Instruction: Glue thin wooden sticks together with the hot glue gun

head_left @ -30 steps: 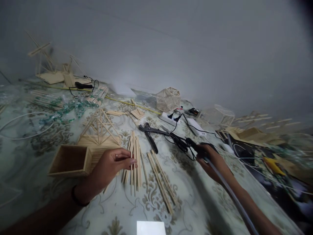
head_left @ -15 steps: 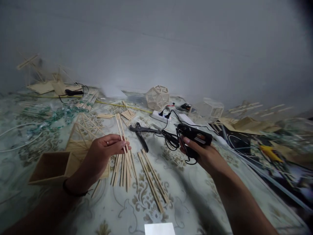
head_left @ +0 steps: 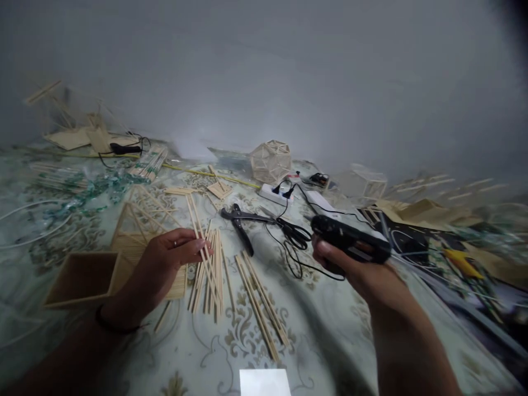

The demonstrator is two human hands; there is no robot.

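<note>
My left hand (head_left: 175,256) pinches two thin wooden sticks (head_left: 195,214) between thumb and fingers, tilted over a loose pile of similar sticks (head_left: 216,275). On the right, my right hand (head_left: 342,261) is wrapped round a black glue gun (head_left: 350,236), held above the cloth with its nozzle pointing left. A black cord hangs below the gun. More sticks (head_left: 259,308) lie side by side between the hands. Beyond them rest a black-handled cutter (head_left: 241,228) and a pair of scissors (head_left: 292,228). An open wooden box (head_left: 115,275) stands beside my left forearm.
A white power strip (head_left: 276,194) with plugs lies behind the cutter, near a round stick-built frame (head_left: 271,161). Bagged sticks (head_left: 150,165) lie at the back left. Wooden pieces and a yellow-handled tool (head_left: 462,263) crowd the right. A white card (head_left: 265,382) lies at the front.
My right hand has moved right with the glue gun and turned it, so its cord hangs looser. The sticks in my left hand have shifted slightly left.
</note>
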